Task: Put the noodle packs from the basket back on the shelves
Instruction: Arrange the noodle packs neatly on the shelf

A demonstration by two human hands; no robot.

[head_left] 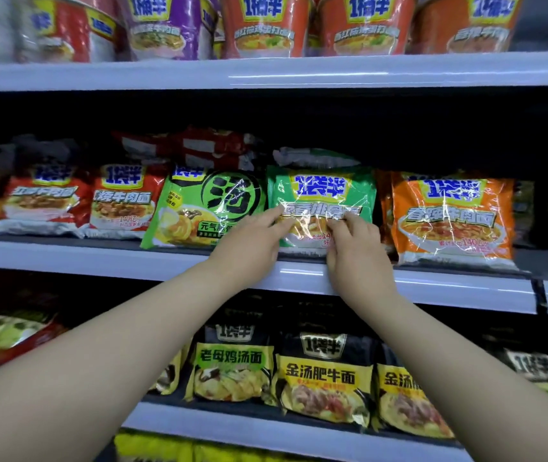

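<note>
A green noodle pack [322, 191] stands upright at the front of the middle shelf [99, 260], between a lime-green pack [206, 208] and an orange pack [449, 218]. My left hand [252, 241] rests on its lower left face with the fingers laid flat against the wrapper. On the lower right part of the pack, the fingers of my right hand [356, 251] are pinching the wrapper. The basket is out of view.
Red packs [122, 201] fill the middle shelf's left side. Cup noodles [266, 25] line the top shelf. Black-and-yellow packs [326, 375] stand on the lower shelf under my arms. More packs lie stacked behind the front row.
</note>
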